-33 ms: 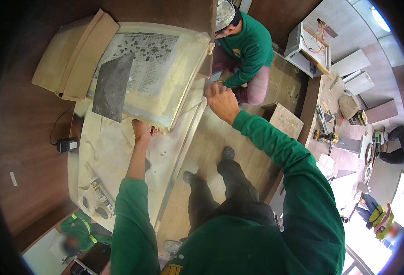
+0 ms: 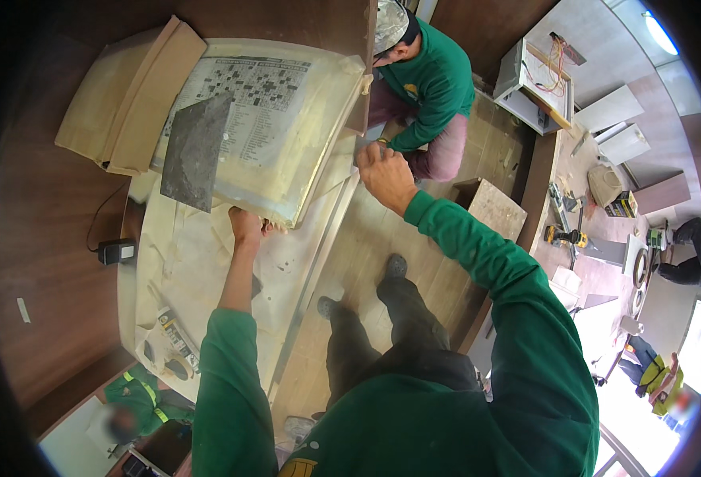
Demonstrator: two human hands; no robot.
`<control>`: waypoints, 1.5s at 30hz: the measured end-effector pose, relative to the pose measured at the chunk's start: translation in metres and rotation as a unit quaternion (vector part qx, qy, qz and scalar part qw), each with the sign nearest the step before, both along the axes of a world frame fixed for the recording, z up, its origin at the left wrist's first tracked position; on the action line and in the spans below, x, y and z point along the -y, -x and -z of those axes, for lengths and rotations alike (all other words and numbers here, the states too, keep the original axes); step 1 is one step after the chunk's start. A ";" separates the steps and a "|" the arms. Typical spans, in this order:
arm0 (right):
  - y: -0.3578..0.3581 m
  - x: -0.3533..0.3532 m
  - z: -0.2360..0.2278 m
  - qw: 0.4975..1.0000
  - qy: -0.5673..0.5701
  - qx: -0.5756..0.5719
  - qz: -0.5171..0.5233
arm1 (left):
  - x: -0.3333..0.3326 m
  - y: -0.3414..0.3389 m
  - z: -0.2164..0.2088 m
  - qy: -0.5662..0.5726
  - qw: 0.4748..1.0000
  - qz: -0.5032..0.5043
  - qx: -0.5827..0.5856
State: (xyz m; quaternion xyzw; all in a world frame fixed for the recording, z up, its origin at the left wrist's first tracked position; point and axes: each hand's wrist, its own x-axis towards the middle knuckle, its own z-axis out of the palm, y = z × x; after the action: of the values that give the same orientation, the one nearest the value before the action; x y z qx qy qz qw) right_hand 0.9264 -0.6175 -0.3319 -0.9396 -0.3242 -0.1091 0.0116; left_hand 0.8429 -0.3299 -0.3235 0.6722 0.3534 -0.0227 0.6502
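My left hand [image 2: 246, 226] is at the near edge of a raised, yellowish, film-covered panel [image 2: 312, 143], with its fingers curled and partly hidden there. A printed newspaper sheet [image 2: 243, 95] lies on the panel. Over the paper's near left part sits a dark grey rectangular sheet [image 2: 197, 151], close above my left hand. My right hand [image 2: 387, 176] is closed beside the right edge of the covered counter [image 2: 283, 278], near a co-worker's forearm. What its fingers hold, if anything, is hidden.
A crouching co-worker [image 2: 438, 87] in green is just beyond my right hand. A folded cardboard piece [image 2: 148, 99] leans at the left. A sealant tube [image 2: 178, 338] and tape roll [image 2: 178, 368] lie on the counter. A cordless drill [image 2: 565, 237] rests on the right bench.
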 end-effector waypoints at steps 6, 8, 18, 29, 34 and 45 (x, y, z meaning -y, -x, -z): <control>-0.014 0.026 0.001 0.991 -0.137 -0.005 0.008 | 0.005 -0.008 -0.003 -0.009 0.999 -0.032 -0.008; -0.011 0.035 0.004 0.985 -0.171 -0.027 0.029 | 0.003 -0.008 -0.001 -0.003 1.000 -0.020 -0.001; -0.064 0.038 -0.049 0.991 -0.101 -0.089 -0.009 | 0.005 -0.005 -0.005 -0.013 1.000 -0.020 0.007; -0.077 0.017 -0.064 0.990 -0.059 -0.121 -0.036 | 0.002 -0.003 0.002 -0.042 0.999 -0.026 0.011; -0.082 0.018 -0.060 0.992 -0.040 -0.114 -0.043 | 0.009 -0.003 -0.007 -0.037 0.998 -0.048 0.012; -0.080 0.012 -0.054 0.994 -0.044 -0.080 -0.061 | 0.007 -0.003 -0.005 -0.047 0.998 -0.031 0.022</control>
State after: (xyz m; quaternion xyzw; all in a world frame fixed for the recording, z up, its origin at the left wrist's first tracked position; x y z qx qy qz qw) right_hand 1.0068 -0.6292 -0.2782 -0.9224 -0.3738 -0.0465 0.0857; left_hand 0.8463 -0.3371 -0.3184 0.6910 0.3602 0.0286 0.6260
